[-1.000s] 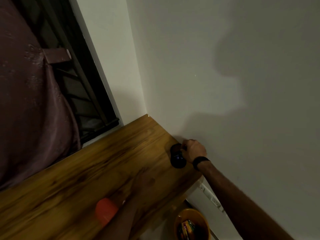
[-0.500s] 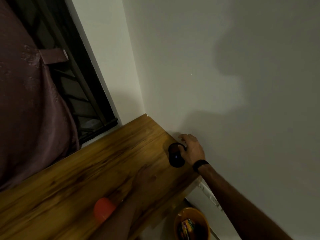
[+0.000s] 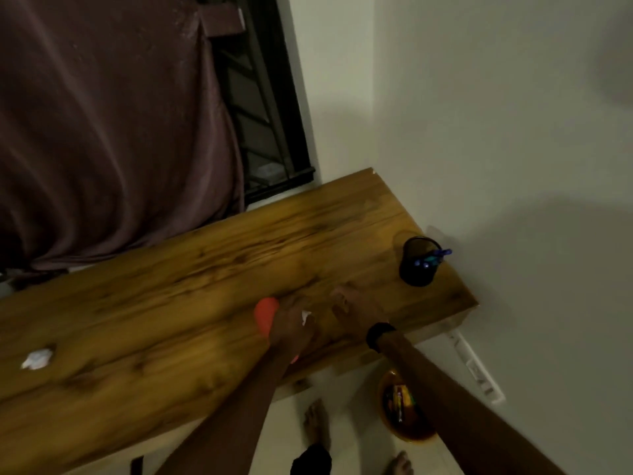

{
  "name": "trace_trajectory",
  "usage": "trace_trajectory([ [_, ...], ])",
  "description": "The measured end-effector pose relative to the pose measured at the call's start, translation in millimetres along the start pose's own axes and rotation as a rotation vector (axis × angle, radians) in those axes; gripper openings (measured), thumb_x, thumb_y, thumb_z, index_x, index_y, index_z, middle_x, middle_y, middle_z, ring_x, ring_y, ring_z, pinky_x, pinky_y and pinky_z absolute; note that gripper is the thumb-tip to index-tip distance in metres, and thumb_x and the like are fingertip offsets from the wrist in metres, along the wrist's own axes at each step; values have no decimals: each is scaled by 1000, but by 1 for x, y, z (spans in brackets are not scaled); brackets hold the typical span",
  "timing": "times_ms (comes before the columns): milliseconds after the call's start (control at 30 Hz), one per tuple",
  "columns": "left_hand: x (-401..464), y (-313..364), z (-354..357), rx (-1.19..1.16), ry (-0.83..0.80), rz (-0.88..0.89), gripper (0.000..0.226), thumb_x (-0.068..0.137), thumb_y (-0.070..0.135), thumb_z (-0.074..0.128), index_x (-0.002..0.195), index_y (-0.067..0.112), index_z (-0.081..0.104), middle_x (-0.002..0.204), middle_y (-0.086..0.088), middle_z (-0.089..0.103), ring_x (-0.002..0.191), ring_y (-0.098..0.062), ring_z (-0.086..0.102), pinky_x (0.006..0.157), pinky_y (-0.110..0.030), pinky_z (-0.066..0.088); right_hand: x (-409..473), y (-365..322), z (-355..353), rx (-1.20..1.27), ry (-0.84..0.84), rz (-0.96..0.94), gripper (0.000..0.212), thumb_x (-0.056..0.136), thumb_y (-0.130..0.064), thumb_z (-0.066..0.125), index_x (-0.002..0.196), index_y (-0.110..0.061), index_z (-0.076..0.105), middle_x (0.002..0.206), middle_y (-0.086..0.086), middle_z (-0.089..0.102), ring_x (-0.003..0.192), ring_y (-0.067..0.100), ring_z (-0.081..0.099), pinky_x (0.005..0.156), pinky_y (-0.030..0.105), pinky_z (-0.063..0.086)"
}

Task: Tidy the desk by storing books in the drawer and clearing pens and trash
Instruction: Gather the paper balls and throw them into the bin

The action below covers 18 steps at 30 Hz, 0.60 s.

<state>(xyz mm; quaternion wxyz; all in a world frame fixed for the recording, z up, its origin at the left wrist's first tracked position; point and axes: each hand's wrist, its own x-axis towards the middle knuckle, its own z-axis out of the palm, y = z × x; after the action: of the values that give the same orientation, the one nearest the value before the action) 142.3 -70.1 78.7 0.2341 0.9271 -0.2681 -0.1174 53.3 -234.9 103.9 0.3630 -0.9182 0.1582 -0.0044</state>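
My left hand [image 3: 290, 325] rests on the wooden desk [image 3: 164, 303], fingers curled around a small white paper scrap [image 3: 305, 317]. It lies across an orange object [image 3: 265, 314] that shows on both sides of the wrist. My right hand [image 3: 352, 310], with a black band on its wrist, lies beside it with spread fingers and nothing in them. A black pen holder [image 3: 418, 269] with blue pens [image 3: 435, 257] stands upright at the desk's right end by the wall, apart from both hands. A crumpled white paper ball [image 3: 37, 358] lies far left on the desk.
A yellow bin [image 3: 416, 435] holding wrappers stands on the floor below the desk's right end. A white power strip [image 3: 476, 366] runs along the wall there. A brown curtain [image 3: 102, 114] and a window grille [image 3: 270, 108] sit behind the desk. My bare feet show below.
My right hand has let go of the pen holder and drawn back next to my left hand. The view has swung left, and the paper ball has come into sight.
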Motion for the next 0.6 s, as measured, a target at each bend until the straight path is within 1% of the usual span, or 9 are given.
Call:
trace_trajectory([
  [67, -11, -8, -19, -17, 4, -41, 41, 86, 32, 45, 124, 24, 59, 126, -14, 61, 120, -35, 56, 106, -33, 33, 3, -8, 21, 6, -65, 13, 30, 88, -20, 59, 117, -16, 58, 122, 9, 56, 101, 29, 61, 82, 40, 52],
  [167, -28, -23, -39, 49, 106, -132, 45, 85, 31, 48, 121, 9, 64, 127, -18, 61, 117, -38, 57, 102, -44, 43, 9, -24, 47, -21, -164, 57, 41, 86, -16, 56, 127, -12, 51, 130, 13, 50, 107, 33, 58, 87, 43, 51],
  [233, -36, -37, -48, 93, 161, -129, 48, 78, 34, 47, 110, 7, 69, 114, -21, 67, 101, -41, 66, 90, -45, 51, 17, -29, 64, -32, -220, 84, 54, 85, -31, 45, 136, -14, 46, 138, 16, 48, 114, 36, 56, 93, 42, 48],
  [300, -36, -57, -59, 130, 166, -163, 40, 76, 29, 50, 102, 7, 71, 100, -17, 72, 90, -33, 71, 86, -34, 49, 32, -23, 86, -24, -264, 105, 68, 75, -46, 32, 135, -20, 48, 135, 15, 51, 117, 34, 54, 100, 38, 44],
  [367, -36, -82, -67, 154, 112, -129, 46, 79, 31, 48, 115, 10, 66, 116, -15, 68, 109, -27, 66, 97, -31, 34, 41, -28, 93, -86, -306, 146, 56, 81, -36, 47, 135, -21, 50, 138, 15, 45, 124, 35, 48, 103, 37, 39],
  [433, -40, -108, -72, 164, 21, -188, 49, 91, 34, 46, 139, 21, 45, 147, -6, 44, 140, -20, 36, 113, -31, 19, 43, -39, 93, -128, -290, 162, 58, 87, -20, 60, 142, -19, 44, 149, 17, 32, 136, 36, 35, 110, 37, 34],
  [467, -40, -124, -72, 141, -10, -218, 50, 94, 34, 46, 143, 26, 39, 152, -2, 37, 143, -18, 28, 115, -30, 17, 45, -42, 94, -125, -252, 194, 58, 88, -20, 61, 143, -16, 43, 151, 16, 29, 139, 35, 33, 111, 37, 32],
  [533, -40, -146, -77, 131, -55, -242, 50, 97, 34, 45, 145, 28, 34, 153, -1, 34, 144, -18, 24, 116, -30, 17, 50, -50, 95, -68, -124, 266, 50, 89, -18, 61, 136, -9, 48, 143, 18, 42, 131, 35, 44, 101, 34, 39],
  [600, -43, -164, -90, 114, -119, -248, 51, 99, 35, 40, 148, 27, 28, 156, -1, 28, 146, -19, 21, 117, -32, 15, 56, -70, 94, 1, 12, 246, 36, 87, -14, 60, 122, -8, 55, 124, 15, 57, 112, 33, 58, 85, 31, 44],
])
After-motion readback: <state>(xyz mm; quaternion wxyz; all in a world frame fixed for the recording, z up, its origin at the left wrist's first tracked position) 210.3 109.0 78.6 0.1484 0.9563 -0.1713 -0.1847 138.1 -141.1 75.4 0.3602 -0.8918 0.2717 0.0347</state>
